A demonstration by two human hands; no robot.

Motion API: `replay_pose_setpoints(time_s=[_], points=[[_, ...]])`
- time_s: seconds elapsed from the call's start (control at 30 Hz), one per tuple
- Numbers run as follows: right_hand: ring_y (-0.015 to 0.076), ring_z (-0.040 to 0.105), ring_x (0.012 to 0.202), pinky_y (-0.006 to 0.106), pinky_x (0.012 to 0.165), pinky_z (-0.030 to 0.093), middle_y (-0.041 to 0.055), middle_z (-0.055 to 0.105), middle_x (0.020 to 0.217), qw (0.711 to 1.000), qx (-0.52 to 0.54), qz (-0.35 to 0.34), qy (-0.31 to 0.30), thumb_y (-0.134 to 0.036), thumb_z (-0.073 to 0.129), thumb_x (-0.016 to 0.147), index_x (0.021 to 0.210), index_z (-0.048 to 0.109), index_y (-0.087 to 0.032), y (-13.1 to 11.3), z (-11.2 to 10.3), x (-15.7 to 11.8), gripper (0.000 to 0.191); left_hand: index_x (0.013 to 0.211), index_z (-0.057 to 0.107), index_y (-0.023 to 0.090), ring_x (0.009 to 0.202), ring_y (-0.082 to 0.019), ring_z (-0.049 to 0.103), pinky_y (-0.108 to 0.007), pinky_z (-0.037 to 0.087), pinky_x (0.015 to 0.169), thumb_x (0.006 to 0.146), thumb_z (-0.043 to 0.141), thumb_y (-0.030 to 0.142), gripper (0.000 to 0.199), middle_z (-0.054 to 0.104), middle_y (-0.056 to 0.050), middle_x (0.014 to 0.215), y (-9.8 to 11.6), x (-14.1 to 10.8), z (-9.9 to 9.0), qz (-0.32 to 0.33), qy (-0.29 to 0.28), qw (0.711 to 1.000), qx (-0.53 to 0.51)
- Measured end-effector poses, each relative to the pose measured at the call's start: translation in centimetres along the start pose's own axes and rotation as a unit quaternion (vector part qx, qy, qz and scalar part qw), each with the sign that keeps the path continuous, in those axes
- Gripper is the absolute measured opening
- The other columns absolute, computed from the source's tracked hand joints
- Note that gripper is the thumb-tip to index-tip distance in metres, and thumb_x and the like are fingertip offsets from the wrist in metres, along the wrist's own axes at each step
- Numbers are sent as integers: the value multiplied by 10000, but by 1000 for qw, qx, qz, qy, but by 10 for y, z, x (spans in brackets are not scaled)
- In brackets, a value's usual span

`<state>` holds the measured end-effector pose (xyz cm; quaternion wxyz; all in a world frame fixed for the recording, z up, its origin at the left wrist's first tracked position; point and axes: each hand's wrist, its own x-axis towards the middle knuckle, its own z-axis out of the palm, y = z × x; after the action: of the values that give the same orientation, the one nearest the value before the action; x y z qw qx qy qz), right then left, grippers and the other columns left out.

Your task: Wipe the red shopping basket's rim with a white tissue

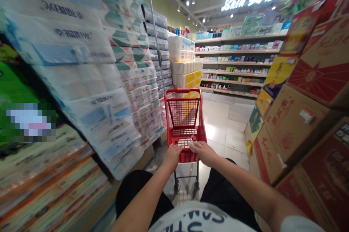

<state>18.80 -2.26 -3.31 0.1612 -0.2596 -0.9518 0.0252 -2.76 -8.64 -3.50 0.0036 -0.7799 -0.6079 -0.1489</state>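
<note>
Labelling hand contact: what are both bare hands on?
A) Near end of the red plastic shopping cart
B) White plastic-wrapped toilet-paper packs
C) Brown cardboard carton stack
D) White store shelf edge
A. The left hand and right hand both sit on the near end of the red plastic shopping cart, away from the stacks on either side.

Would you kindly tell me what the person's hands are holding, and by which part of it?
The left hand and right hand hold a red shopping cart by its near end, at the top edge.
</note>
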Motion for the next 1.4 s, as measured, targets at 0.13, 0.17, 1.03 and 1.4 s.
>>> replay_pose_setpoints(time_s=[0.13, 0.17, 1.03, 1.4], points=[[216, 475, 1098, 346, 962, 376, 73, 539, 1278, 1000, -2, 15, 6, -103, 471, 833, 1385, 420, -243, 13, -10, -17, 572, 1194, 585, 185, 1159, -188, 533, -419, 286, 1109, 826, 400, 22, 444, 629, -79, 1220, -6, -7, 4, 9, 5, 1000, -12], [222, 481, 1086, 348, 956, 380, 78, 556, 1252, 1000, -5, 27, 6, -107, 486, 822, 1365, 451, -234, 11, -8, -16, 558, 1189, 589, 185, 1147, -190, 540, -424, 293, 1105, 828, 405, 28, 435, 633, -82, 1213, -6, -7, 5, 12, 5, 1000, -12], [240, 405, 1218, 397, 1034, 248, 61, 461, 1408, 1000, -17, 8, -9, -124, 469, 829, 1436, 344, -263, -15, 7, 13, 635, 1201, 595, 211, 1174, -198, 527, -445, 329, 1091, 872, 417, 122, 385, 634, -60, 1223, -22, -1, 4, 3, 20, 1000, -8], [207, 530, 986, 331, 843, 343, 60, 613, 1176, 986, 4, 156, 60, -158, 436, 903, 1250, 544, -269, -11, 14, 11, 380, 1211, 601, 257, 1202, -219, 496, -529, 238, 1120, 856, 400, 80, 445, 637, -39, 1229, -4, 1, 8, -49, 34, 998, -37]])
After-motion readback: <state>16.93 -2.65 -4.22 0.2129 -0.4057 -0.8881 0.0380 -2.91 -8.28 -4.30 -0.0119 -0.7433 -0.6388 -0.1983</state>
